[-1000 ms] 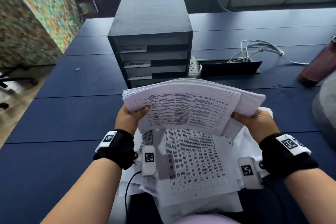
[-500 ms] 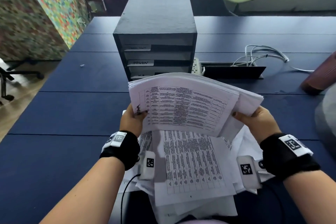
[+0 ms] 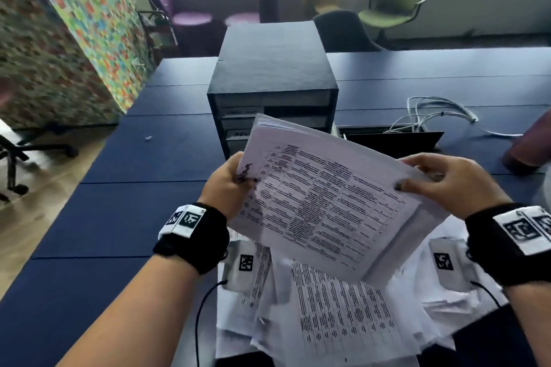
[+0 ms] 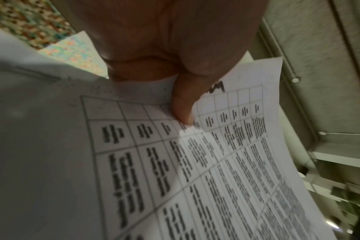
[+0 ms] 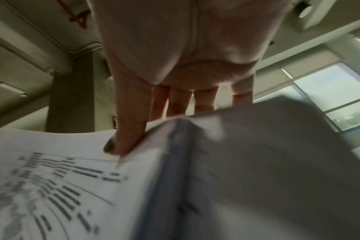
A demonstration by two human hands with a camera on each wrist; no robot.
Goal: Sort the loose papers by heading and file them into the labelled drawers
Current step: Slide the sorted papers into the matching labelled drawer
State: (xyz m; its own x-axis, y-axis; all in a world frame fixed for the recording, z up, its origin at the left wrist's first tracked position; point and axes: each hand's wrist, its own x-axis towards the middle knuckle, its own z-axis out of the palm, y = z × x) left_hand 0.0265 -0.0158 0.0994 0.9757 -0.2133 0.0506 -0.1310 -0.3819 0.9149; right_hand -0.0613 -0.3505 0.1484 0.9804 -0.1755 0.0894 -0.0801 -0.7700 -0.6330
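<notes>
Tilted up steeply now, the paper stack (image 3: 325, 205) has swung from nearly flat to slanting in front of the drawer unit (image 3: 272, 89). Head view: left hand (image 3: 228, 185) pinches its left edge, right hand (image 3: 447, 185) grips the right corner, above loose sheets (image 3: 343, 316) on the tabletop (image 3: 119, 202). Left wrist: thumb presses a printed table. Right wrist: thumb on top, fingers beneath the stack.
</notes>
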